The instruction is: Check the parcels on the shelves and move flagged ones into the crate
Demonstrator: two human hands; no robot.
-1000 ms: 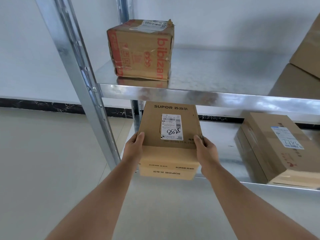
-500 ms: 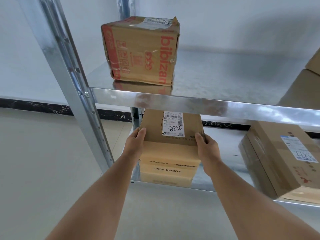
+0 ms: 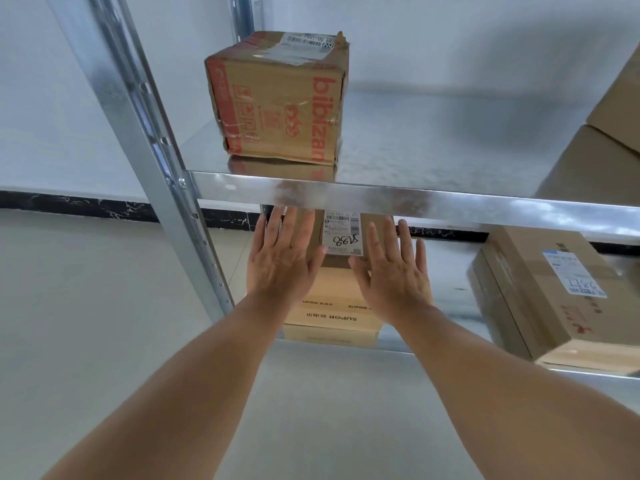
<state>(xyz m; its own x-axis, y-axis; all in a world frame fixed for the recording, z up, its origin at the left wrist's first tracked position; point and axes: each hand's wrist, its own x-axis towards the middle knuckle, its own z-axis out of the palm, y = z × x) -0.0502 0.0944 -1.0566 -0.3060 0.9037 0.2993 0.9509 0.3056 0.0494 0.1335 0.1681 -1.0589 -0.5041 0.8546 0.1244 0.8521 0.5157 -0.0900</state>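
While my arms reached in from the bottom of the frame, my left hand (image 3: 284, 261) and right hand (image 3: 393, 271) lay flat on top of the SUPOR box (image 3: 332, 306) at the centre, palms down. My fingers (image 3: 294, 230) were straight and spread, gripping nothing; the left fingertips ran up under the front lip of the upper shelf (image 3: 398, 197). Between my hands showed the box's white label (image 3: 342, 233), with barcodes and a handwritten number. That box sat on the lower shelf (image 3: 457, 306), its front face with upside-down print close to the shelf's front edge.

On the upper shelf, in the upper middle of the frame, stood a worn bibizan box (image 3: 277, 102) with red print and a label on top, near the front edge and close to the steel post (image 3: 156, 161) that ran down the left of the frame. At the lower right a larger taped box (image 3: 540, 296) sat on the lower shelf, well apart from mine, bearing a blue-edged label. At the upper right edge, stacked boxes (image 3: 602, 140) stood on the upper shelf, only partly in view.
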